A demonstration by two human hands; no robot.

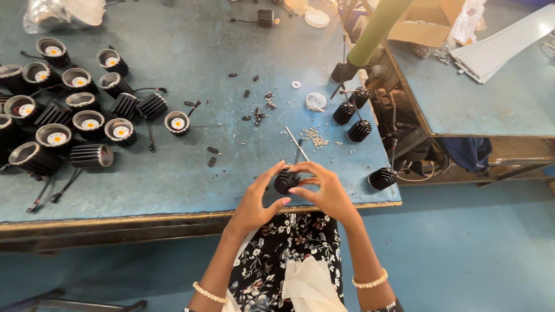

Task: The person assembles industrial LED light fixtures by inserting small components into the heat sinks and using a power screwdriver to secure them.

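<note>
At bench edge: black finned housing (285, 182) is gripped by both hands.
Left hand (257, 199): closed around housing.
Right hand (326, 190): closed around housing.
Technique: housing is best held level, clear of loose screws (315, 137).

table (191, 173): worn blue | finned housing (285, 182): black | dress (289, 254): black, white floral

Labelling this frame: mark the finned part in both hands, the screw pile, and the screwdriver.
black finned heat sink (285, 182), head view, ribbed side.
screw pile (315, 137), head view, middle.
screwdriver (297, 143), head view, metal shaft.
</note>
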